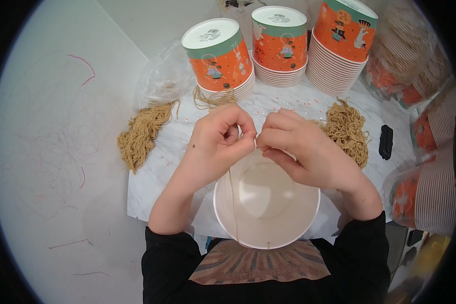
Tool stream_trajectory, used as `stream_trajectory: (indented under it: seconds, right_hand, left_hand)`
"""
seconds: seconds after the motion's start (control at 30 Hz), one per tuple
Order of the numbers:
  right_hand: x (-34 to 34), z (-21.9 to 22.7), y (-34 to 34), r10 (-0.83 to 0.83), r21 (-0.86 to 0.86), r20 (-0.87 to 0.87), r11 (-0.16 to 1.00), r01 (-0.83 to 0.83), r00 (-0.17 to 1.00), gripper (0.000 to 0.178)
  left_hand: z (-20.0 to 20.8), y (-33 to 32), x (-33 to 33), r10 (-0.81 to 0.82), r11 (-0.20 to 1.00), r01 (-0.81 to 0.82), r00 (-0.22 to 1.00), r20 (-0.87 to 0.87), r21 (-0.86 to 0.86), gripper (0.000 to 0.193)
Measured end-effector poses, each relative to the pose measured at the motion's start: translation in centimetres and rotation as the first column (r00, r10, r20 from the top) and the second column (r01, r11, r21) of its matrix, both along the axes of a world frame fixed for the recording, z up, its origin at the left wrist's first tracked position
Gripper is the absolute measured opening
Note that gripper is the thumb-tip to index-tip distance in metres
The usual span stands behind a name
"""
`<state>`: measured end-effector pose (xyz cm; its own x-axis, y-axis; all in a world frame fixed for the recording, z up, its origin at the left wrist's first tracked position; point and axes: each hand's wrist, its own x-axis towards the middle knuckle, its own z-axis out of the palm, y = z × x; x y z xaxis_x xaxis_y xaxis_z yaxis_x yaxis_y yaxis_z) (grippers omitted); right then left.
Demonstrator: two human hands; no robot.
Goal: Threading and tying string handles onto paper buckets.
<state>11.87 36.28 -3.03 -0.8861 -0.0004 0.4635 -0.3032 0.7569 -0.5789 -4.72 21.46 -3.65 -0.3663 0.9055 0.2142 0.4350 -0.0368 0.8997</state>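
Above a round paper bucket (218, 215), open side up with a white inside, my two hands meet fingertip to fingertip. My left hand (220, 136) is closed in a pinch on a thin tan cord (232, 192). From below that hand the cord drops along the bucket's inner left side to its near rim. My right hand (301, 147) is closed too, its thumb and fingers pinching at the cord's end; a small pale bit shows between the fingertips, its detail hidden. A tiny mark or hole sits at the bucket's near rim.
Behind my hands stand three upside-down stacks of orange and green buckets (220, 63). Tan cord bundles lie left (144, 134) and right (347, 129). A clear plastic bag (164, 76), a black object (385, 142) and bagged bucket stacks (435, 190) surround the marbled tabletop (187, 126).
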Motion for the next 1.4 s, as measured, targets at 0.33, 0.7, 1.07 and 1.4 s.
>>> stream_trajectory:
  seconds: [0.33,0.7,1.07,1.4]
  right_hand:
    - [0.0,-0.1,1.4,0.051,-0.043,0.128,0.998,-0.046,0.99,0.011]
    - [-1.8,-2.1,2.1,-0.181,-0.391,0.331,0.867,0.309,0.926,0.018]
    - [-3.1,-4.2,3.3,0.081,-0.676,0.354,0.711,0.195,0.932,0.012]
    - [-3.5,-4.5,3.5,0.21,-0.808,0.377,0.551,0.21,0.902,0.01]
  left_hand:
    - [-0.1,0.9,0.9,0.014,1.0,-0.01,0.964,-0.267,0.016,0.013]
    - [-1.5,1.2,-1.8,0.009,0.974,-0.016,0.999,-0.033,-0.226,0.012]
    - [-1.3,1.4,-1.6,-0.003,0.993,0.017,0.993,0.12,-0.114,0.014]
    - [-2.3,1.9,-1.2,0.131,0.991,-0.129,0.989,0.067,-0.036,0.02]
